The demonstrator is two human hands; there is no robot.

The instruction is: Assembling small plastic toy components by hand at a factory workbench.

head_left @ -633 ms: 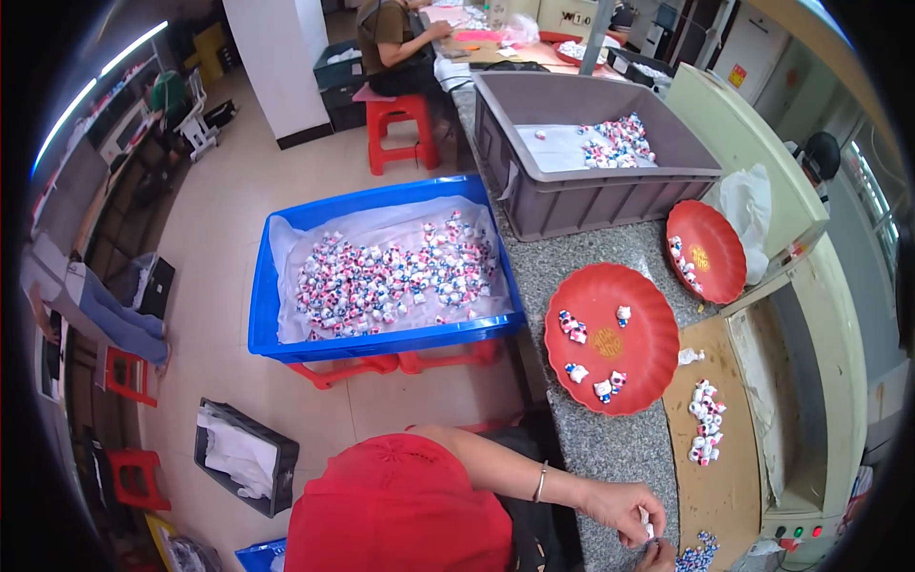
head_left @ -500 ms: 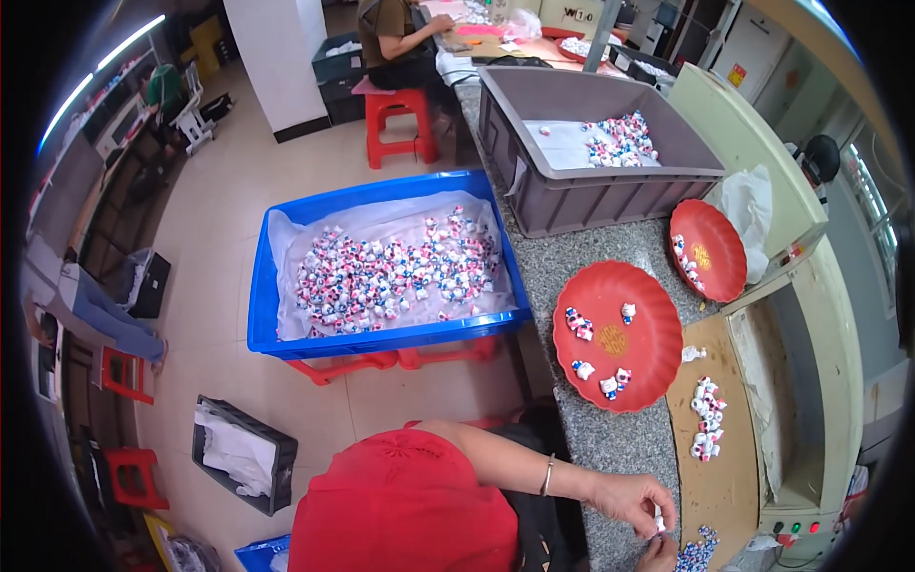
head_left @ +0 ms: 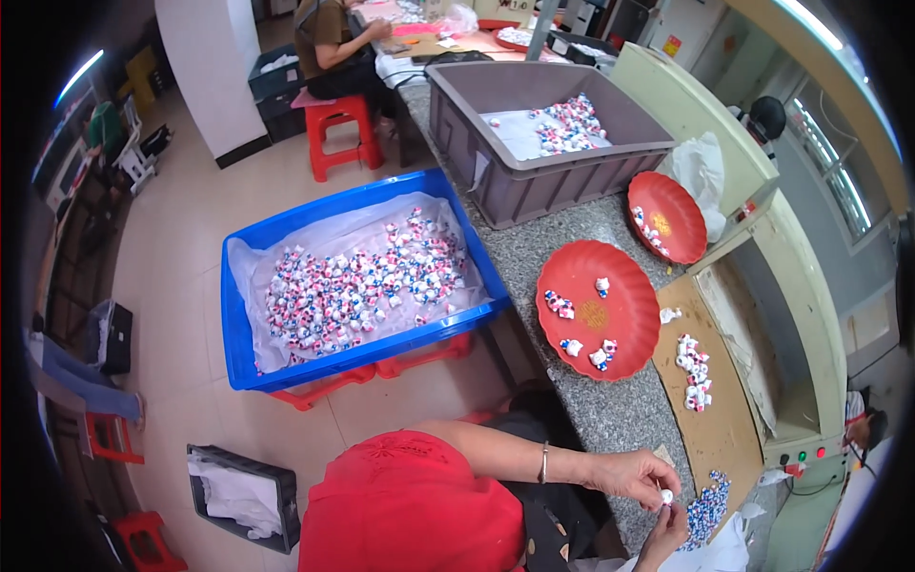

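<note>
My left hand (head_left: 631,477), with a bracelet at its wrist, pinches a small white figurine (head_left: 666,496) between thumb and fingers. Closed in a pinch just below, my right hand (head_left: 664,536) meets the figurine's lower end, where a bit of pink-purple shows. The fingers hide most of the piece. Close beside the hands lies a heap of tiny blue-and-white parts (head_left: 707,510). Farther along the brown board (head_left: 717,419) sits a cluster of white and pink figurines (head_left: 694,374). A red scalloped tray (head_left: 624,348) beyond holds several figurines.
To the left stands a blue bin (head_left: 357,353) full of figurines, on red stools. A grey bin (head_left: 572,181) and a smaller red tray (head_left: 686,243) occupy the granite counter (head_left: 610,424). A pale green machine housing (head_left: 805,334) borders the board. Another person (head_left: 329,43) sits at the far table.
The view has swung, so the bins and trays appear farther left. Both hands still work at the figurine; more of my right hand and the blue heap now shows.
</note>
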